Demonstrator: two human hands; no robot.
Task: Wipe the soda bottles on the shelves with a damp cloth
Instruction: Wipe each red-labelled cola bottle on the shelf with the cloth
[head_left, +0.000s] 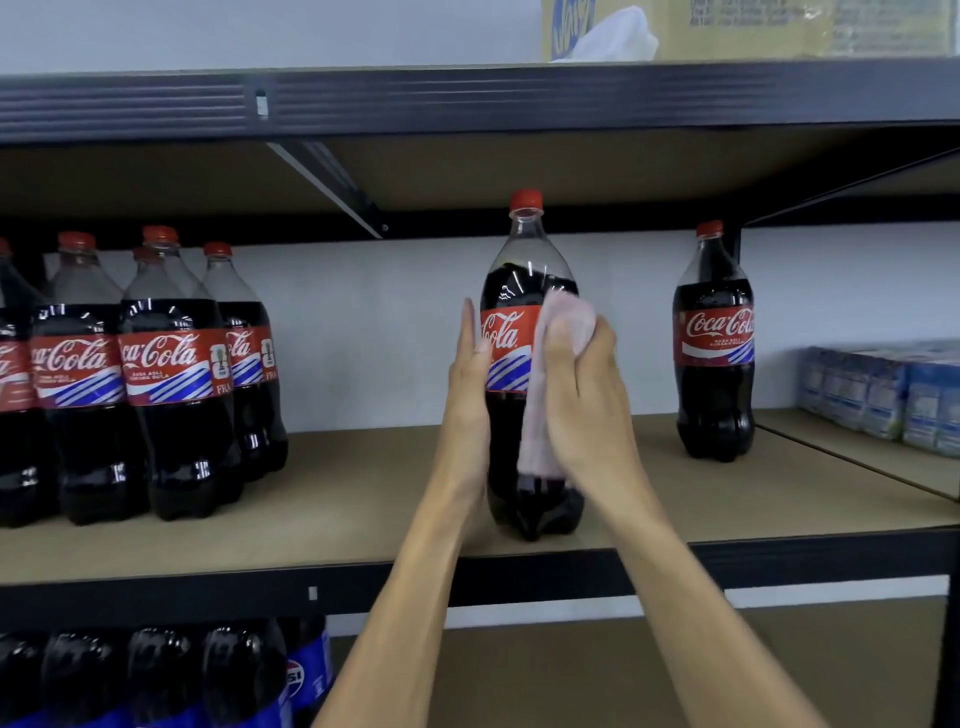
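The middle bottle (524, 270) is clear, glossy plastic with bright glints on its shoulder. Its red cap (526, 199) looks like smooth plastic, and its label (506, 338) like shiny printed film. Against its right side lies a pink cloth (566, 322), soft and matt. Under it, the shelf board (363, 493) is matt brown, like pressed wood. Above it, the shelf beam (467, 98) is dark ribbed metal with a dull sheen. To its left, the grouped bottles (176, 364) show the same glossy plastic.
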